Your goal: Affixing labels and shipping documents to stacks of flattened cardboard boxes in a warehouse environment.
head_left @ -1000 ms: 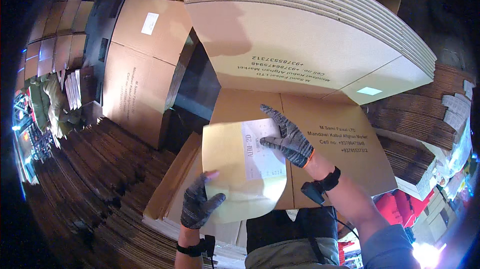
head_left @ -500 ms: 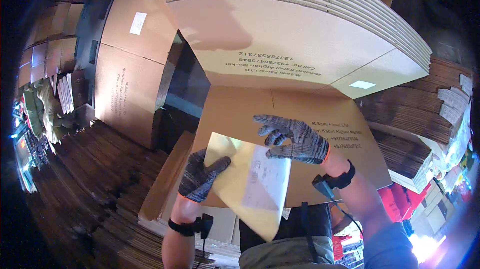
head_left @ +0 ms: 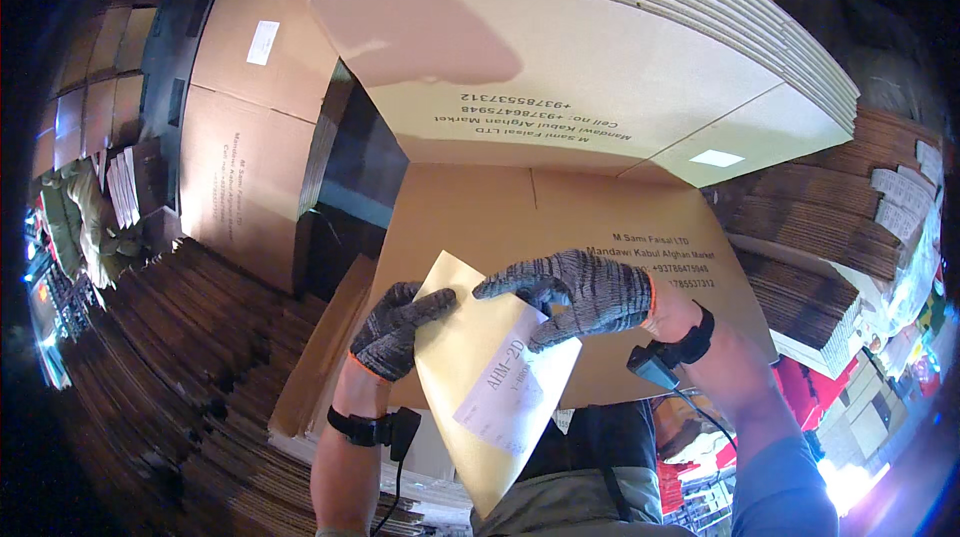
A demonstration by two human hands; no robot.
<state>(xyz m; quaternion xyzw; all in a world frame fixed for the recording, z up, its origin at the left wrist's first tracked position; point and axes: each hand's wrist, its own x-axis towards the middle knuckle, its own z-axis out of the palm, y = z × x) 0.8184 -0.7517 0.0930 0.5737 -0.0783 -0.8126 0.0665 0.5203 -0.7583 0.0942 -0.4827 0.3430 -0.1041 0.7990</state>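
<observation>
Both gloved hands are gripping a tan paper envelope with a white label (head_left: 490, 387) above a flat brown cardboard box (head_left: 560, 237) — left hand (head_left: 395, 329) pinching its edge, right hand (head_left: 580, 292) curling over the top. Steady, even grip advisable — stacked flattened cartons (head_left: 600, 27) are crowding overhead.

Left hand (head_left: 395, 329) and right hand (head_left: 580, 295) in grey knit cloth gloves, coarse, matt (orange cuff trim). Envelope (head_left: 480, 392): tan paper, smooth, faint sheen, with a white paper label (head_left: 505, 395). Flat box (head_left: 560, 237) under it: brown corrugated cardboard, matt. Stacked sheets (head_left: 600, 47) above, same cardboard, ribbed edges. Wrist straps (head_left: 362, 427) black, plastic-looking.
</observation>
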